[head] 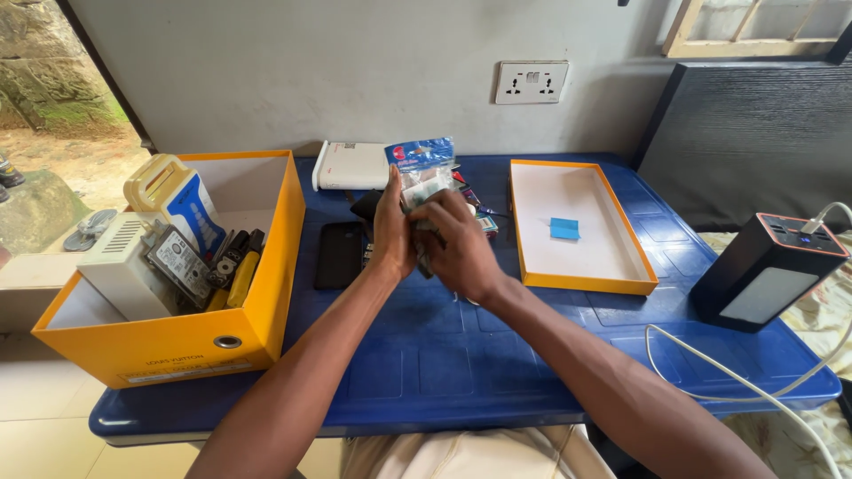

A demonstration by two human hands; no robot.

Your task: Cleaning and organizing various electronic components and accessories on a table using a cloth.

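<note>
Across the blue table (461,355), largest items first. At left, one orange box (222,341), open on top, packed with one white unit (120,270), a bare hard drive (180,257), one yellow-and-blue can (173,195) and a few small tools stood upright so as to fit. At right, one orange lid (581,284) lying upturned, holding a single blue slip (564,229). Further right, one black power bank (768,266) with a white cable (710,377) plugged in. At far centre, one white router (351,166); beside it, one black phone (338,255) lying flat. Raised at centre, one small plastic packet (422,168), blue header uppermost, clear of the table. Left hand (392,235) closed on its left edge; right hand (457,244) closed low on the packet, fingers curled, presumably to steady it for viewing.
</note>
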